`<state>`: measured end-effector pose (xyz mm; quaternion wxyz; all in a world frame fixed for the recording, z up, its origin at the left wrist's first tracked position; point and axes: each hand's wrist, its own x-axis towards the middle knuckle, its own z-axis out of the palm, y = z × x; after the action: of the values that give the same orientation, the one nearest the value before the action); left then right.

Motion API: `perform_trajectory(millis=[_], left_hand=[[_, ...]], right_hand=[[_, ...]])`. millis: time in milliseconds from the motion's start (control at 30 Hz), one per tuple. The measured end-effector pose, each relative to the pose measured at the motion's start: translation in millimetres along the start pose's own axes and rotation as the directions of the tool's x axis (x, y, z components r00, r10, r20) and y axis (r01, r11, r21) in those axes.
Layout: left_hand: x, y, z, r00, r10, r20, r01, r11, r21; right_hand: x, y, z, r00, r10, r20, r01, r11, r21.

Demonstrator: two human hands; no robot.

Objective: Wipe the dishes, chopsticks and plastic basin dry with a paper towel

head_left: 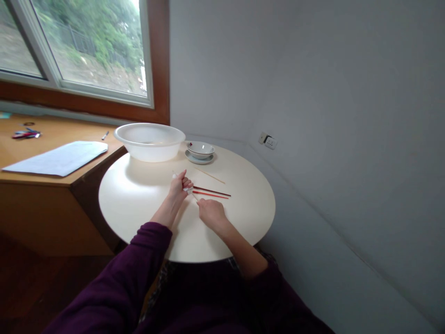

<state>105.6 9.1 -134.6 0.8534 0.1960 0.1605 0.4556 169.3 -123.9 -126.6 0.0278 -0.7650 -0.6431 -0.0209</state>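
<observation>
My left hand (181,184) is closed around a white tissue or cloth (188,190), which is wrapped about a pale chopstick (195,197). The near end of that chopstick is gripped by my right hand (212,212), its fingers curled in and mostly hidden. Just beyond my hands, a dark red chopstick (212,190) and a bright red chopstick (213,195) lie side by side on the round white table (243,213). Farther back lies another pale wooden chopstick (210,175), set at an angle.
A large translucent white basin (150,150) stands at the table's back left. Beside it, bowls (200,149) are stacked on a plate (199,161). A wooden desk (86,171) with white paper (64,157) and a pen (105,135) adjoins on the left; a wall borders the right.
</observation>
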Motion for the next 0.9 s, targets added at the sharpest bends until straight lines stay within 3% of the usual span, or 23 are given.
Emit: perform_trajectory(millis=[267,533,667,900], left_hand=[[4,0,5,0.996,0.041,-0.076,-0.036,0.998,0.060],[-4,-1,10,0.984,0.172,-0.047,-0.159,0.966,0.205],[1,-1,7,0.961,0.263,-0.084,-0.234,0.938,0.257],[14,15,-10,0.873,0.416,-0.255,-0.353,0.899,0.257]], right_hand=[[-47,15,-17,0.997,0.033,0.065,-0.027,0.996,-0.087],[-51,17,-40,0.992,0.060,0.110,-0.049,0.994,-0.095],[-46,24,-52,0.990,0.076,0.120,-0.063,0.992,-0.107],[-44,45,-89,0.990,0.089,-0.110,-0.096,0.994,-0.058]])
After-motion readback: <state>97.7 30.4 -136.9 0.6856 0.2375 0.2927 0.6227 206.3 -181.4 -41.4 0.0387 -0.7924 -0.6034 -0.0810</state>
